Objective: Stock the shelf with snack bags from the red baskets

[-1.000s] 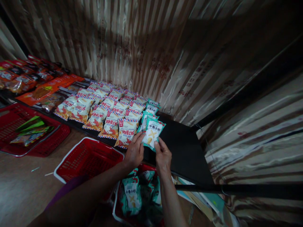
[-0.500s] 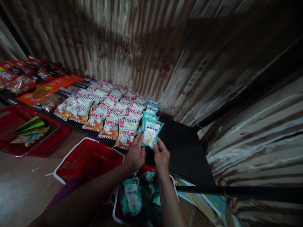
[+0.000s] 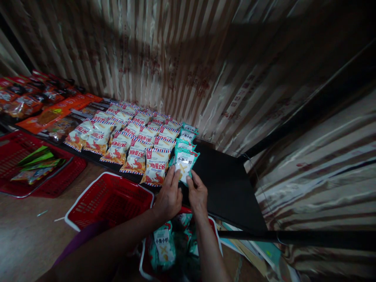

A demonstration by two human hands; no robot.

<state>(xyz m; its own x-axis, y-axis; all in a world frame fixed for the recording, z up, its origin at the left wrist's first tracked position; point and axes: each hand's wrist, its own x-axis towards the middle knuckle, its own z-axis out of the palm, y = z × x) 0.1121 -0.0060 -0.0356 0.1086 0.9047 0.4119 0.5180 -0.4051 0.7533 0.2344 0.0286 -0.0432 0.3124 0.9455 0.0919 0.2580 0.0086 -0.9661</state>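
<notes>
A teal and white snack bag [image 3: 185, 159] lies at the front of a short row of matching bags [image 3: 187, 135] on the black shelf [image 3: 226, 182]. My left hand [image 3: 168, 197] has its fingers on the bag's lower left side, partly over its front. At the lower right corner, my right hand [image 3: 197, 194] pinches the edge. Just left of them, rows of white and orange shrimp snack bags [image 3: 155, 166] stand propped up. Below my wrists, a red basket with a white rim [image 3: 143, 256] holds several more teal bags [image 3: 163, 244].
Another red basket [image 3: 110, 197] sits on the floor left of my forearm. A further red basket [image 3: 58, 178] holds green packets [image 3: 38, 156]. Orange packages [image 3: 51, 115] lie farther left on the shelf. Striped wrapping [image 3: 164, 58] hangs behind; a black bar [image 3: 293, 239] runs at right.
Both hands have drawn slightly down and left with the teal bag, which now sits closer against the row behind it. The view has shifted a little.
</notes>
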